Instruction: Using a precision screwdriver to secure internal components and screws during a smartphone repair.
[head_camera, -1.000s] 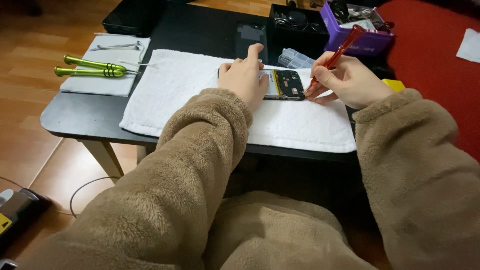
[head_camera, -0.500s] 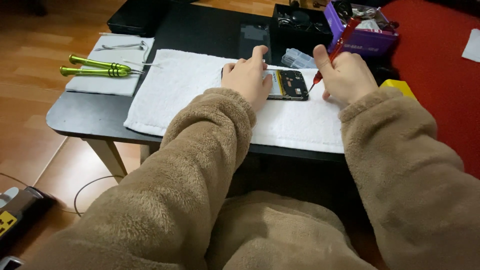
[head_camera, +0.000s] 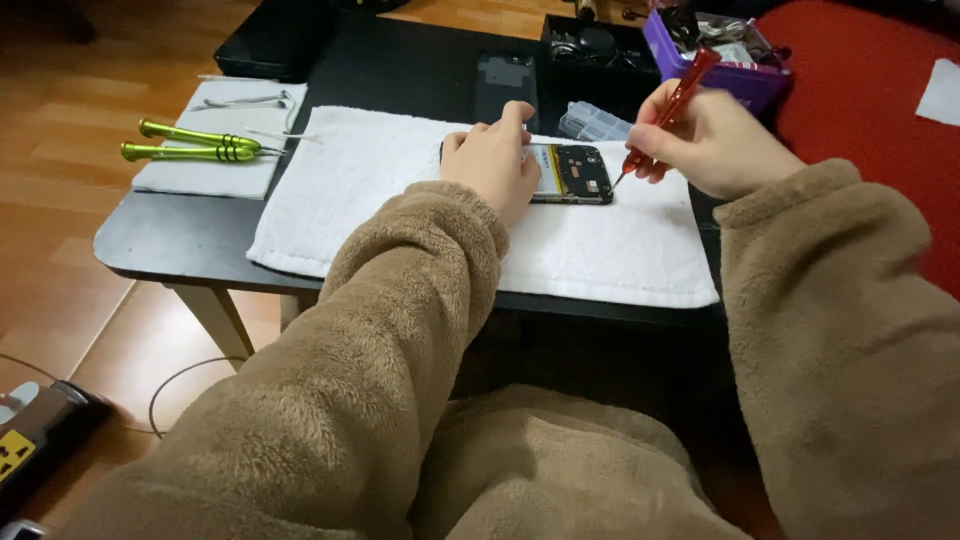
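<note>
An opened phone (head_camera: 572, 172) with its back cover off lies on a white towel (head_camera: 380, 190) on a small dark table (head_camera: 170, 240). My left hand (head_camera: 492, 158) rests flat on the phone's left part and holds it down. My right hand (head_camera: 700, 140) grips a red screwdriver (head_camera: 668, 110) like a pen, tilted, with its tip touching the phone's right edge. Both arms wear brown fleece sleeves.
Two green screwdrivers (head_camera: 190, 145) and metal tweezers (head_camera: 250, 100) lie on a small white cloth at the table's left. A dark phone back cover (head_camera: 505, 80), a clear plastic case (head_camera: 595, 122), a black box (head_camera: 590, 45) and a purple box (head_camera: 720, 50) stand behind the towel. Red surface at right.
My right hand has swung the red screwdriver more upright and brought its tip to the phone's right edge. The left hand stays on the phone.
</note>
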